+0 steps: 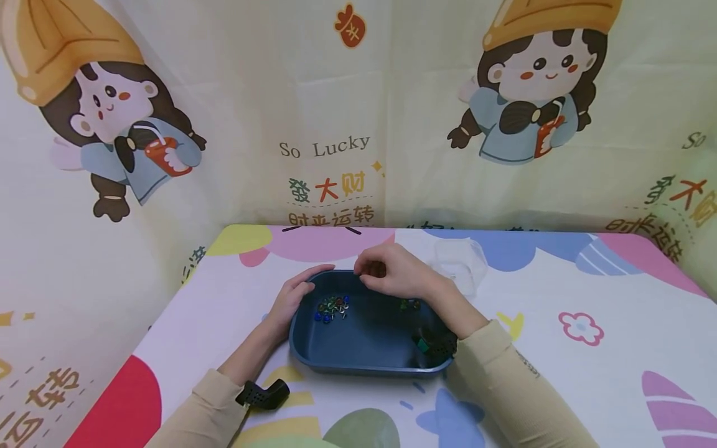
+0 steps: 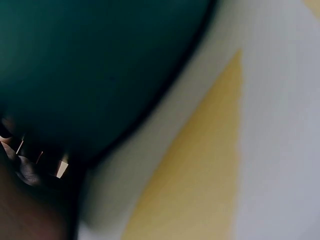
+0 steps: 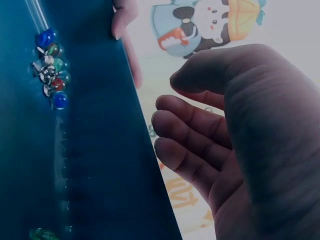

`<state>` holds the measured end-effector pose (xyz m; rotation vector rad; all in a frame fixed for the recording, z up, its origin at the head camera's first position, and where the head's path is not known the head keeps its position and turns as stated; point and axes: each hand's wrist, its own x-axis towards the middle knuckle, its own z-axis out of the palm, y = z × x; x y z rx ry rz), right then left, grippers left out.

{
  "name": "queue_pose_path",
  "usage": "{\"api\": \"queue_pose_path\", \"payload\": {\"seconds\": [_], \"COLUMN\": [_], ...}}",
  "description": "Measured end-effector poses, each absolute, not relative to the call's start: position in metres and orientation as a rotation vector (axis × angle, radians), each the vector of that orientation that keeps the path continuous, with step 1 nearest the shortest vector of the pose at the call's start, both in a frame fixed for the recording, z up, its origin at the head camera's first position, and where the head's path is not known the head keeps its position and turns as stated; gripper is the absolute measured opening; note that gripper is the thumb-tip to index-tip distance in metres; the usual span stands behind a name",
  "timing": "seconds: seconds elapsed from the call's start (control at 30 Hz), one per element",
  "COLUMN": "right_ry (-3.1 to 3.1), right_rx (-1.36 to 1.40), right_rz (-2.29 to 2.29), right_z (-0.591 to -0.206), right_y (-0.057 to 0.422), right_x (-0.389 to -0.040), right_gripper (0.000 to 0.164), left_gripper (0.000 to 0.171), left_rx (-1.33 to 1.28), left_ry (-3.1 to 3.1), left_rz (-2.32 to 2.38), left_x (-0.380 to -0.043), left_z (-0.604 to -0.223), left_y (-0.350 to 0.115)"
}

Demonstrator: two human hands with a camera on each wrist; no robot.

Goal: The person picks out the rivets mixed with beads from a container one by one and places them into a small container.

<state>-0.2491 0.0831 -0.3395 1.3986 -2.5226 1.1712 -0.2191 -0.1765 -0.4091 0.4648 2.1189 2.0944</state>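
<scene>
A dark blue plastic basin (image 1: 364, 348) with rounded corners stands on the table. My left hand (image 1: 290, 302) grips its left end, thumb over the rim and fingers along the outside. Inside, near that hand, lies a small pile of glass marbles mixed with shiny silver pieces (image 1: 333, 308). A few more marbles (image 1: 410, 304) lie toward the right, partly behind my right forearm. Above the far rim hovers my right hand (image 1: 394, 270), its fingers loosely bent. In the right wrist view nothing shows between thumb and fingers (image 3: 172, 152).
A clear plastic container (image 1: 463, 264) stands behind the basin at the right, partly covered by my right arm. Black wrist cameras (image 1: 263, 395) sit on both forearms. The tablecloth (image 1: 560, 373) has colourful prints, and a printed curtain (image 1: 325, 93) hangs at the back.
</scene>
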Motion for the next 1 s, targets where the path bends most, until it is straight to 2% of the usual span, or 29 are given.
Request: {"api": "queue_pose_path", "payload": {"seconds": [1.0], "right_ry": [-2.809], "right_rx": [1.699], "right_rz": [0.685], "right_z": [-0.356], "right_y": [0.056], "right_x": [-0.240], "right_gripper": [0.017], "left_gripper": [0.053], "left_rx": [0.463], "left_ry": [2.098], "left_rz": [2.095], "left_x": [-0.213], "left_z": [-0.408], "left_y": [-0.174]}}
